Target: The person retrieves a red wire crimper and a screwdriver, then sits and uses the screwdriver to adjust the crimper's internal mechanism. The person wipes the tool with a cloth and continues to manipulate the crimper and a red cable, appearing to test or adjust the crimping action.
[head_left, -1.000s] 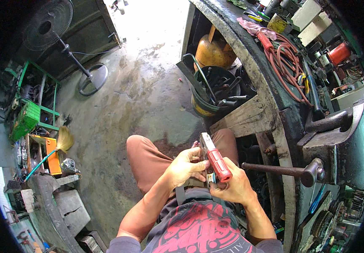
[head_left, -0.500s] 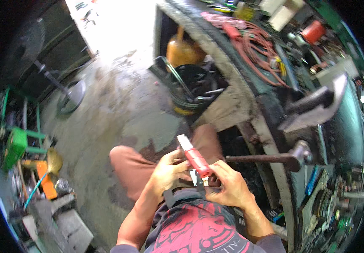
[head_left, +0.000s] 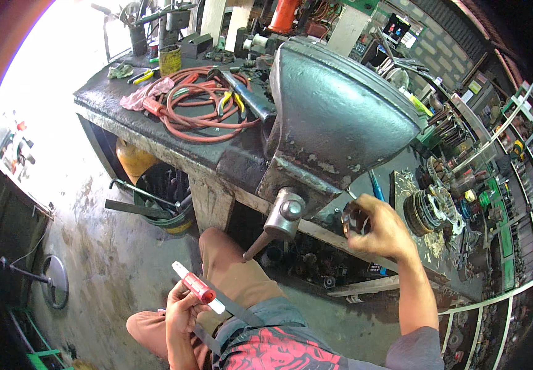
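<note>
My left hand [head_left: 182,313] is closed round a red tool [head_left: 199,288] with a ribbed, rounded body and pale flat pieces at both ends. It is held low, above my left thigh. Out to the right, my right hand [head_left: 382,229] is raised near the bench edge, its fingers curled in a pinch on a small dark, partly brassy piece [head_left: 345,225] whose kind I cannot make out. Between the hands stands a large grey-green bench vise [head_left: 340,117], its round screw head [head_left: 286,213] and bar handle [head_left: 256,248] pointing toward my knees.
On the workbench [head_left: 103,92] lie a coiled red hose [head_left: 186,114], yellow-handled pliers [head_left: 240,105] and a pink rag [head_left: 146,95]. A blue tool [head_left: 376,186] and a stack of metal rings [head_left: 419,213] sit beyond my right hand. Beneath the bench is a dark bucket [head_left: 161,197] of metal pieces.
My view has swung right toward the vise and bench. My right hand has left the red tool and moved out right with the small piece; my left hand keeps the tool.
</note>
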The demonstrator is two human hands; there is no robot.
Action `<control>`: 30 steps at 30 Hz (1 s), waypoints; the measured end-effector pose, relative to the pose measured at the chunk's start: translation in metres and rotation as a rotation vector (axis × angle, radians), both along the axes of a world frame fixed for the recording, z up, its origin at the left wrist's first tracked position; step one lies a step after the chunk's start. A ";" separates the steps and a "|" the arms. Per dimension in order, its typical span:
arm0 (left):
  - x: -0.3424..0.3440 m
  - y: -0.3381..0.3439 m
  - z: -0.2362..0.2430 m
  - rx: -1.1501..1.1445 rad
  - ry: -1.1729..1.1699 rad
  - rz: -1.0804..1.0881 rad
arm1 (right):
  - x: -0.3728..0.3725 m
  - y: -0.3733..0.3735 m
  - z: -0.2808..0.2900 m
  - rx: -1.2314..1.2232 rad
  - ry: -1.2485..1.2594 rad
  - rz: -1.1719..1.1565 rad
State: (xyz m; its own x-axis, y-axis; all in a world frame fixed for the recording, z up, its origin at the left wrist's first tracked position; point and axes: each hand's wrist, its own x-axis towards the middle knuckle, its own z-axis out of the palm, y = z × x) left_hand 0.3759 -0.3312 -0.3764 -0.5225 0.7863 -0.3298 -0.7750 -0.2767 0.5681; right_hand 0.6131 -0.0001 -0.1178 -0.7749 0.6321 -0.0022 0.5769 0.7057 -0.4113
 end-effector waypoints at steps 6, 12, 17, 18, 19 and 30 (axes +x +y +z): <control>0.009 -0.008 -0.003 0.037 -0.031 0.075 | -0.016 0.041 -0.006 0.168 -0.209 0.114; 0.011 -0.017 -0.011 0.005 -0.068 0.092 | -0.021 0.040 -0.016 0.281 -0.274 0.218; 0.007 -0.014 -0.006 -0.022 -0.073 0.101 | -0.018 0.031 -0.019 0.357 -0.288 0.211; 0.006 -0.012 -0.004 0.019 -0.078 0.101 | -0.017 0.029 -0.020 0.382 -0.288 0.202; 0.005 -0.011 -0.003 -0.020 -0.074 0.103 | -0.017 0.028 -0.020 0.391 -0.252 0.210; -0.003 -0.024 -0.018 -0.067 0.068 0.095 | -0.002 0.051 -0.026 0.267 -0.075 -0.017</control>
